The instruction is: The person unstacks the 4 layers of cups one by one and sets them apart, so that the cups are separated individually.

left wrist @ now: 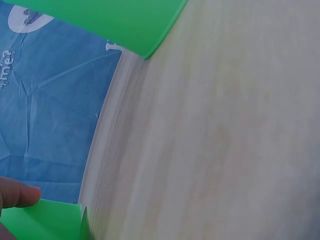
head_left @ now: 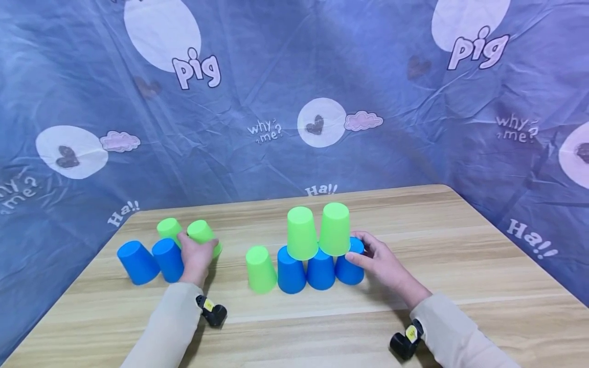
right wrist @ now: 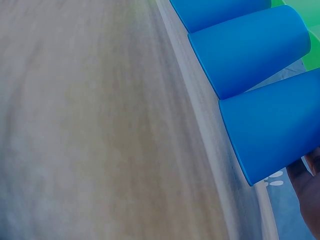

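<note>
At the left, my left hand (head_left: 199, 254) grips a green cup (head_left: 200, 231), with fingers around its sides; a fingertip (left wrist: 25, 195) lies on it in the left wrist view. Another green cup (head_left: 168, 229) and two blue cups (head_left: 138, 262) (head_left: 168, 259) stand upside down next to that hand. On the right, my right hand (head_left: 383, 261) holds the rightmost blue cup (head_left: 350, 271) between thumb and fingers. That cup touches a row with two more blue cups (head_left: 320, 272) (head_left: 291, 273). Two green cups (head_left: 301, 233) (head_left: 335, 229) rest upside down across the row.
A single green cup (head_left: 261, 271) stands at the left end of the blue row. The wooden table (head_left: 285, 332) reaches a blue printed cloth (head_left: 285, 61) behind it. Black wrist cameras (head_left: 213, 312) (head_left: 406, 341) sit on both sleeves.
</note>
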Tool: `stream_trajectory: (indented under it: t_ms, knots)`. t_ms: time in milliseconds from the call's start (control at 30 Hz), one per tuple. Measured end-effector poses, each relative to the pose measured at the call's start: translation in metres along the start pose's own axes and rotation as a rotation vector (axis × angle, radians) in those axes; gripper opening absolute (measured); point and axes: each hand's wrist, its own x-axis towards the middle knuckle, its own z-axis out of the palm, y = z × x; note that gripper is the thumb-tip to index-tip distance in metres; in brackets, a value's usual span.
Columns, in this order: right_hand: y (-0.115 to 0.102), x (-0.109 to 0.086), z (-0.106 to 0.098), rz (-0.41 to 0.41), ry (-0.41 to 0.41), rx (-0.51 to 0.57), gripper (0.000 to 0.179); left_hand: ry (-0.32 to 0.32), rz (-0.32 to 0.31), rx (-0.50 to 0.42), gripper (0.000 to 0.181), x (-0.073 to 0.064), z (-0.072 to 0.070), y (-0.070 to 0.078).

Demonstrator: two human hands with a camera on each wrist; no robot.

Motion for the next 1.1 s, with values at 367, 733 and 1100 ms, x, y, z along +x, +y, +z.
stream_trajectory:
  t_ms: [367, 733, 1100]
  knots:
    - [0.000, 0.000, 0.000, 0.018, -0.002, -0.012, 0.049, -0.004, -0.029, -0.008, 0.082, 0.000, -0.003, -0.001]
    - [0.000, 0.001, 0.000, 0.009, -0.004, 0.002, 0.048, 0.013, -0.042, -0.042, 0.085, 0.000, 0.000, 0.000]
    - [-0.001, -0.001, 0.000, 0.023, -0.008, 0.004, 0.050, 0.109, 0.157, -0.063, 0.081, -0.013, -0.004, 0.016]
